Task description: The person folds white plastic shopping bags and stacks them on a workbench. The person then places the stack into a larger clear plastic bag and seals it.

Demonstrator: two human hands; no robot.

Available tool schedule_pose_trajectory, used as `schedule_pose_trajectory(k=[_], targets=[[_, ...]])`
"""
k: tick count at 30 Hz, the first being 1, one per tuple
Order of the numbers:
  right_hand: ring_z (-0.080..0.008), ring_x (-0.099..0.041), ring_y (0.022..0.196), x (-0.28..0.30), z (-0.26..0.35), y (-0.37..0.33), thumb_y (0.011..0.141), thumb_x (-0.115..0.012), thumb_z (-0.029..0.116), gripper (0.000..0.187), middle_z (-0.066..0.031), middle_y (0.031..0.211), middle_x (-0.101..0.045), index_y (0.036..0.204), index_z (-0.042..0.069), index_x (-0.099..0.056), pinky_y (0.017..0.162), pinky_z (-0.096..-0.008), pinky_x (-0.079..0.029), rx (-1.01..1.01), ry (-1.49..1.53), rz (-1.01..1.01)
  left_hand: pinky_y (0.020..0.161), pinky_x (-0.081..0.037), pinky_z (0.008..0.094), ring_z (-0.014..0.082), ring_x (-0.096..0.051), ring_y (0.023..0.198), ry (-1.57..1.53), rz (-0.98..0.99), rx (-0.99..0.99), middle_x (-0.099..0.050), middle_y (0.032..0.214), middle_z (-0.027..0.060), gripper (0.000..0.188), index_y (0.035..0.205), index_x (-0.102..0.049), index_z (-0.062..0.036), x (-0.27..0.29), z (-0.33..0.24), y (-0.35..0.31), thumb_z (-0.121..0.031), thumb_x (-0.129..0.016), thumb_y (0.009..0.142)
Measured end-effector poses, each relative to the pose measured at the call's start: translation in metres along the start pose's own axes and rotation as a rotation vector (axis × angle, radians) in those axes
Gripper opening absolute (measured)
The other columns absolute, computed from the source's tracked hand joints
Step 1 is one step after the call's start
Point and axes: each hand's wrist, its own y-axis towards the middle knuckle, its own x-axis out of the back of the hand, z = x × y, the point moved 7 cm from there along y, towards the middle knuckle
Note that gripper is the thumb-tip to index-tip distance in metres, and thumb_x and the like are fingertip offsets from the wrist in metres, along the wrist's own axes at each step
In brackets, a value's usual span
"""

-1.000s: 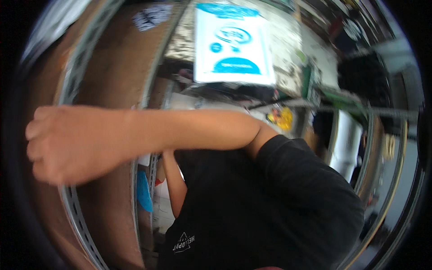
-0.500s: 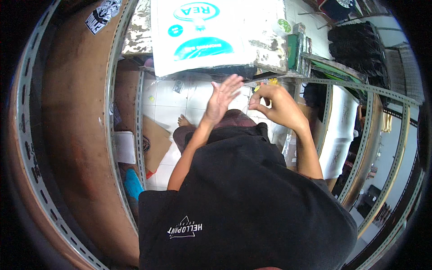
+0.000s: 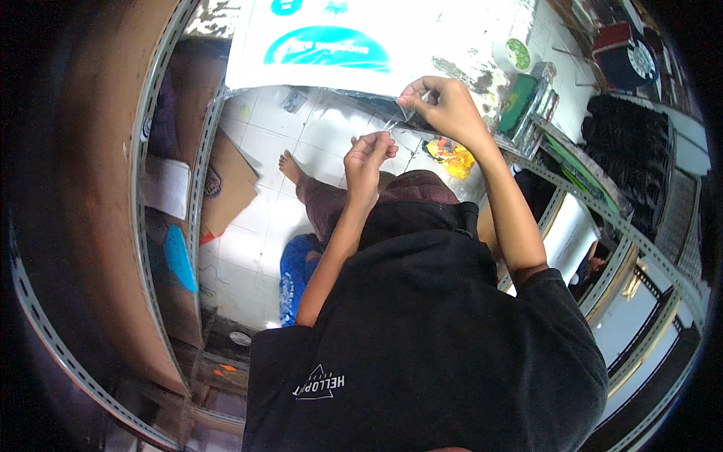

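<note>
A thin clear strip, which looks like tape or plastic film, spans the small gap between my hands. My left hand pinches its lower end between thumb and fingers. Higher up and to the right, my right hand is closed in a pinch at the upper end. Just beyond both hands lies a white plastic bag with turquoise printing, its near edge overhanging the worn tabletop. My right fingers are close to that edge; whether they touch it I cannot tell.
Metal-framed shelving stands on the left with a cardboard piece. Below the table's edge lies a yellow packet on the tiled floor. A blue bag-like item is by my leg. On the right are a black stack and more racks.
My left hand has gone from spread fingers to a pinch. My right hand has moved up to the bag's edge, and a clear strip now shows between them. The view has shifted.
</note>
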Motion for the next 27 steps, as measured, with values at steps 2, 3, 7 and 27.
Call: schedule_pose_trajectory(k=[2,3,7,27], targets=[[-0.0291,-0.072,0.075,-0.006,0.001,0.013,0.084,-0.079,0.025,0.017,-0.0119,0.082,-0.076,0.091,0.010,-0.080,0.074,-0.0385,-0.055,0.083,-0.054,-0.028,0.085,-0.057,0.0301,0.0182,-0.069,0.090,-0.059,-0.107,-0.076,-0.071,0.100,0.0117,0.028,0.114,-0.066,0.0053,-0.003,0.006,0.005,-0.021,-0.064,0.104],[-0.0301,-0.072,0.076,-0.008,0.000,0.020,0.084,-0.079,0.025,0.017,-0.0120,0.083,-0.076,0.091,0.009,-0.080,0.074,-0.0391,-0.055,0.137,-0.072,-0.058,0.086,-0.058,0.0306,0.0188,-0.070,0.090,-0.089,-0.160,-0.111,-0.071,0.101,0.0123,0.030,0.113,-0.067,0.0053,-0.006,0.007,0.006,-0.023,-0.062,0.105],[-0.0343,-0.072,0.081,-0.012,-0.001,0.040,0.085,-0.078,0.027,0.018,-0.0122,0.088,-0.076,0.089,0.008,-0.079,0.078,-0.0423,-0.055,0.275,-0.135,-0.122,0.088,-0.058,0.0317,0.0214,-0.071,0.094,-0.124,-0.241,-0.180,-0.071,0.108,0.0162,0.039,0.121,-0.064,0.0077,-0.016,0.015,0.016,-0.028,-0.059,0.106],[-0.0268,-0.055,0.098,-0.036,-0.018,0.038,0.072,-0.089,0.047,0.062,-0.0087,0.102,-0.059,0.121,0.017,-0.067,0.089,-0.0419,-0.040,0.468,-0.405,-0.565,0.092,-0.058,0.0308,0.0204,-0.070,0.100,-0.216,-0.319,-0.080,-0.071,0.113,0.0173,0.043,0.126,-0.064,0.0084,-0.007,0.039,0.033,-0.028,-0.061,0.105]])
